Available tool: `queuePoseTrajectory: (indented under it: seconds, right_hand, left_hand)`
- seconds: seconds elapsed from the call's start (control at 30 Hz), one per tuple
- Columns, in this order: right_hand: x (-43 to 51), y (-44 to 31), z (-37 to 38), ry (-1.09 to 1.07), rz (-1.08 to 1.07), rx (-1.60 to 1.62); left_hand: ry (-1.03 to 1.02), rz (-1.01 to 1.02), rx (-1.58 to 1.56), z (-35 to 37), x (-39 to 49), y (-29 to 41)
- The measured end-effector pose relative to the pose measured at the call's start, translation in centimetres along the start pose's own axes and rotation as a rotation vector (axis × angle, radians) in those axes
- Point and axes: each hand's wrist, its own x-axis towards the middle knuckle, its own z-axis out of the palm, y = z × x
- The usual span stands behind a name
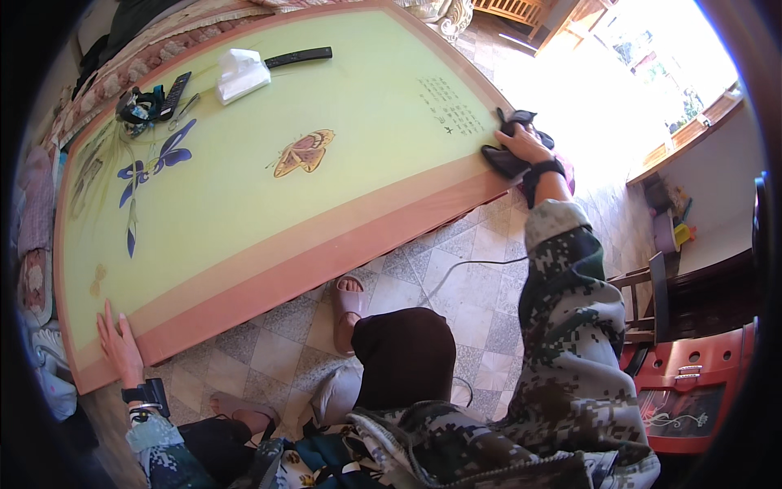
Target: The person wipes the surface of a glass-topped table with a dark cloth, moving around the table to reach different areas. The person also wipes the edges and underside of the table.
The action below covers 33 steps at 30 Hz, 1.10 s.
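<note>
A large table (366, 153) with a pale green top, a pink border and painted flowers and a butterfly fills the view before me. At its far right corner my right hand (526, 144) is closed on a dark bundle of cloth or straps (506, 161), which hangs partly over the edge; its exact kind is unclear. My left hand (120, 348) rests flat on the near left corner with its fingers spread, holding nothing.
Towards the back lie a pack of white tissues (244, 79), a long black remote or handle (299, 56), a black remote control (176, 95), scissors (184, 112) and a dark strapped item (140, 109). A red chair or cabinet (684, 391) stands right. A cable (458, 265) crosses the floor.
</note>
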Motion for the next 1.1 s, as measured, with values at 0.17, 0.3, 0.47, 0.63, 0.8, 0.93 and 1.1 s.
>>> queuePoseTrajectory:
  seconds: [0.17, 0.3, 0.47, 0.63, 0.8, 0.93, 1.1]
  right_hand:
    - [-0.8, -10.9, -2.5, 0.051, -0.366, 0.122]
    - [-3.0, -14.9, -3.7, -0.066, -0.621, 0.131]
    - [-0.5, -8.4, -4.4, -0.105, -0.361, 0.166]
    - [4.5, -1.4, -2.3, -0.043, 0.077, -0.018]
    - [7.4, -4.3, -3.0, -0.119, 0.056, -0.077]
    - [7.1, -10.8, -4.1, -0.01, -0.224, -0.001]
    - [4.5, -20.3, -5.0, -0.019, -0.404, -0.078]
  left_hand:
    - [-0.014, -0.031, 0.014, -0.3, 0.0, 0.3]
    - [-0.024, -0.018, -0.008, -0.5, 0.0, 0.3]
    - [-0.03, -0.029, -0.029, -0.5, -0.2, 0.3]
    - [-0.036, -0.04, -0.019, -0.8, -0.4, 0.5]
    - [-0.012, -0.015, -0.058, -1.4, -1.1, 1.0]
    - [0.016, -0.006, -0.013, -1.5, -1.2, 1.3]
    - [0.003, -0.027, 0.032, -1.4, -1.0, 1.5]
